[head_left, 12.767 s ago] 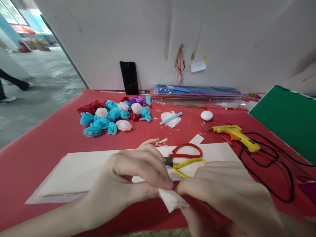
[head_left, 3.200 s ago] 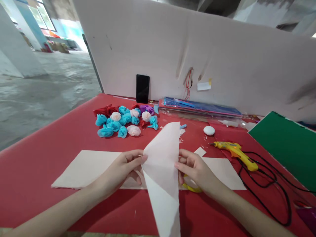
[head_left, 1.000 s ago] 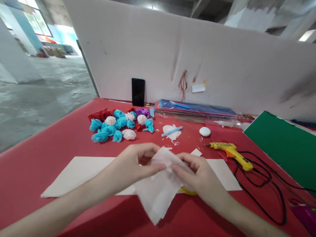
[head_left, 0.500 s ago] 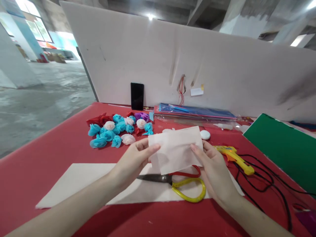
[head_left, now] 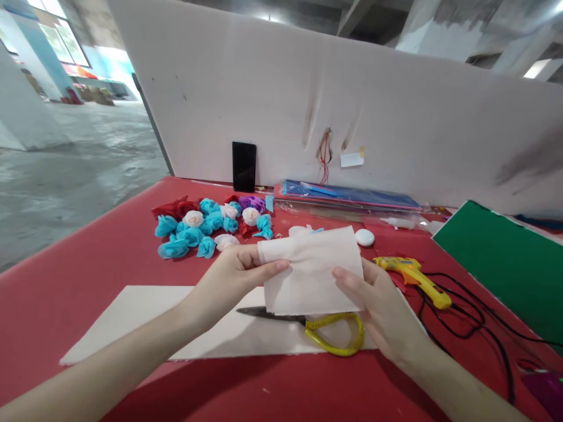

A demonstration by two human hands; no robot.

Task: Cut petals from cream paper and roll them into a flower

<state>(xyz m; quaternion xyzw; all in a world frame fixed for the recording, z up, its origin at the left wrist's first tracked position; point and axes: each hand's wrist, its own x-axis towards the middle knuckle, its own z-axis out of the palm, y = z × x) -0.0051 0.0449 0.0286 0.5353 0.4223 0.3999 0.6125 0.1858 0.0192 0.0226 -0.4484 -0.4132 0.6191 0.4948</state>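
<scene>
Between my two hands a folded piece of pale pinkish-white crepe paper (head_left: 314,281) is held up above the table. My left hand (head_left: 246,269) pinches its left side, thumb in front and fingers behind. On the right side, my right hand (head_left: 373,293) grips it the same way. Below the paper lies a pair of scissors (head_left: 336,334) with a yellow handle loop and dark blades pointing left; the paper covers part of them. They rest on a long pale strip of crepe paper (head_left: 145,322) spread across the red table.
Blue, white, red and purple paper flowers (head_left: 206,225) are heaped at the back left. A yellow glue gun (head_left: 416,278) with a black cord lies at right, near a green board (head_left: 505,264). A phone (head_left: 244,167) leans on the white panel, beside wrapped paper sheets (head_left: 352,196).
The small paper's layers now line up more closely, and its lower edge has come down over the scissors' red handle. My left thumb has shifted slightly right along it.
</scene>
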